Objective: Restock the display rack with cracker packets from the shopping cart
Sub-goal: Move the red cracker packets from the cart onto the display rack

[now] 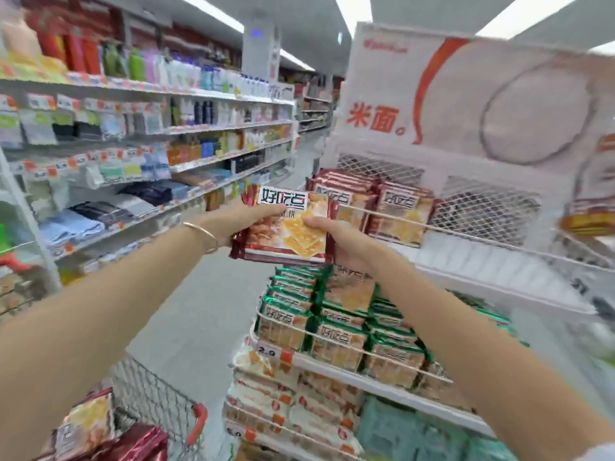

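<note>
Nearest the lens: left forearm (pixel 100 311) from 7 o'clock and right forearm (pixel 482 344) from 5 o'clock, both bare, both stretched forward and converging at centre. Thin bracelet (pixel 203 236) on the left wrist.

At centre: left hand (pixel 243 221) curled round the left edge of a red cracker packet (pixel 289 227); right hand (pixel 336 234) gripping the right edge, thumb on the printed face, fingers hidden behind. Packet face-up, tilted slightly, held in the air just beside the upper tier of the display rack (pixel 466 234), not yet on it.

At 3 o'clock of the packet: red packets (pixel 396 211) standing on that tier behind a wire rail, with wire mesh behind them. At 6 o'clock: green packets (pixel 336 331) crowded on the tier below, price tag (pixel 266 352) on its front edge; paler packs lower still, blurred. At 1 o'clock: white header sign (pixel 466 104) with red characters.

At 7 o'clock: shopping cart (pixel 156 397), wire-walled, with more cart packets (pixel 90 424) inside.

At 9 to 11 o'clock: long aisle shelving (pixel 166 128) of bottles and folded cloths. Pale floor (pixel 206 294) between shelving and rack; strip lights (pixel 213 11) at 12 o'clock.
</note>
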Demonstrator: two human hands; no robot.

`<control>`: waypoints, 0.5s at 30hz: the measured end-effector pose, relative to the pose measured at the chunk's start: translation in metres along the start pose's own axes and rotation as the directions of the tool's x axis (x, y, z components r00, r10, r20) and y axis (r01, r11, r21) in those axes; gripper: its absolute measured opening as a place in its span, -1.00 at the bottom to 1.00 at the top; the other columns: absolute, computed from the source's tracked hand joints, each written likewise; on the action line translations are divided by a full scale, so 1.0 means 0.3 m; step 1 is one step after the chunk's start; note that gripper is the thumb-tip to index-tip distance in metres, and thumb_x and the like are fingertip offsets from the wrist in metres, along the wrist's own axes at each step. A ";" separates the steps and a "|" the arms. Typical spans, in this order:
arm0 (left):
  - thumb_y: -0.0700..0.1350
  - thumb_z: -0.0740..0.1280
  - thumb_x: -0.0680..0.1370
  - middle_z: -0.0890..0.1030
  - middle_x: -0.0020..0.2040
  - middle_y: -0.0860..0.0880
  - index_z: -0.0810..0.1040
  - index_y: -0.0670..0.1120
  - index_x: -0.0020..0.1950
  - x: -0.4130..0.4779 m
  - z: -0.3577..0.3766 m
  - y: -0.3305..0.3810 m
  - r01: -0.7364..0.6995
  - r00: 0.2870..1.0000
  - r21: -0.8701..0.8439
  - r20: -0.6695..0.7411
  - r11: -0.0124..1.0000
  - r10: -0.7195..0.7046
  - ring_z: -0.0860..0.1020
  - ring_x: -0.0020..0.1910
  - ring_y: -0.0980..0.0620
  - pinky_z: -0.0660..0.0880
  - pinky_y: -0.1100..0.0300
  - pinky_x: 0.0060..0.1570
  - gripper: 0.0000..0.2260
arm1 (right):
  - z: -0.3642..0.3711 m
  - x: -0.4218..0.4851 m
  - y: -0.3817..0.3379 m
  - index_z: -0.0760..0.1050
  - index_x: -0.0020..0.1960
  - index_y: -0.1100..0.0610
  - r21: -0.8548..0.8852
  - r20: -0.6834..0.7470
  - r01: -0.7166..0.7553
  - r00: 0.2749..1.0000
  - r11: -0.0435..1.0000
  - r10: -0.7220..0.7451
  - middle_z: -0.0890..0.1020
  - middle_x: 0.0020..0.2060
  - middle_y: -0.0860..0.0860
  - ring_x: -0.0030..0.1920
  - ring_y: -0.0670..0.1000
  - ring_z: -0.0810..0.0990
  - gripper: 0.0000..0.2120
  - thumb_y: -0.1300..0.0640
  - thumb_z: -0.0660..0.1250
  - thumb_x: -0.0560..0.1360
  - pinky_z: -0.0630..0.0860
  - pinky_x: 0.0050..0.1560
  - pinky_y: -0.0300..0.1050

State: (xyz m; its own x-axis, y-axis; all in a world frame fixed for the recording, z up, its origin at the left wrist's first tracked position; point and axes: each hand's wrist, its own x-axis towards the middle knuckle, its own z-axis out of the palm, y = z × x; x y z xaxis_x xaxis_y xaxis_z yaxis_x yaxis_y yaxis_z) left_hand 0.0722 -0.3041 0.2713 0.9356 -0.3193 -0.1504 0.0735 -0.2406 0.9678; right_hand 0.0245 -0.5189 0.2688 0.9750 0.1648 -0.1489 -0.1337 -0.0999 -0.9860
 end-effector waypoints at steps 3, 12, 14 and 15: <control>0.27 0.52 0.38 0.62 -0.40 0.06 0.61 -0.06 -0.11 0.077 0.168 0.155 -0.086 0.996 0.079 0.024 0.993 0.084 0.55 -0.50 0.11 0.51 0.24 -0.31 -0.59 | -0.195 -0.099 -0.053 0.60 0.22 0.22 -0.012 -0.130 0.072 0.989 0.997 -0.073 0.69 0.10 0.11 0.04 0.05 0.67 -0.68 0.04 0.37 0.57 0.58 0.15 -0.08; 0.20 0.50 0.45 0.67 -0.22 0.05 0.57 -0.09 -0.04 0.271 0.575 0.483 -0.368 0.929 0.171 0.035 0.914 0.367 0.58 -0.27 0.17 0.45 0.33 -0.23 -0.63 | -0.652 -0.204 -0.166 0.59 0.17 0.15 -0.011 -0.347 0.287 0.898 0.958 -0.272 0.71 0.08 0.15 0.03 0.10 0.71 -0.78 0.13 0.40 0.54 0.65 0.07 -0.01; 0.16 0.49 0.48 0.63 -0.34 0.13 0.55 -0.02 -0.13 0.323 0.639 0.494 -0.396 0.914 0.211 0.003 0.894 0.405 0.57 -0.35 0.21 0.39 0.39 -0.41 -0.72 | -0.736 -0.177 -0.161 0.56 0.23 0.18 -0.007 -0.335 0.285 0.902 0.958 -0.271 0.70 0.10 0.16 0.08 0.13 0.70 -0.71 0.15 0.41 0.53 0.64 0.10 0.04; 0.18 0.51 0.45 0.63 -0.34 0.14 0.56 0.00 -0.11 0.364 0.657 0.485 -0.403 0.909 0.224 -0.015 0.887 0.416 0.58 -0.34 0.21 0.40 0.38 -0.41 -0.71 | -0.778 -0.152 -0.151 0.54 0.26 0.19 -0.018 -0.324 0.279 0.907 0.960 -0.270 0.70 0.09 0.15 0.07 0.12 0.70 -0.68 0.15 0.42 0.53 0.65 0.07 0.02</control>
State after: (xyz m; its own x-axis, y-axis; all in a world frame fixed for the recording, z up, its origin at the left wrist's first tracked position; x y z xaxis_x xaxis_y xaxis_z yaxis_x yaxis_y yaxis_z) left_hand 0.1170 -0.5545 0.3558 0.8865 -0.3763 0.2693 -0.3889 -0.2907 0.8742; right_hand 0.0275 -0.7508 0.3379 0.9776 -0.1419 0.1554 0.1471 -0.0671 -0.9868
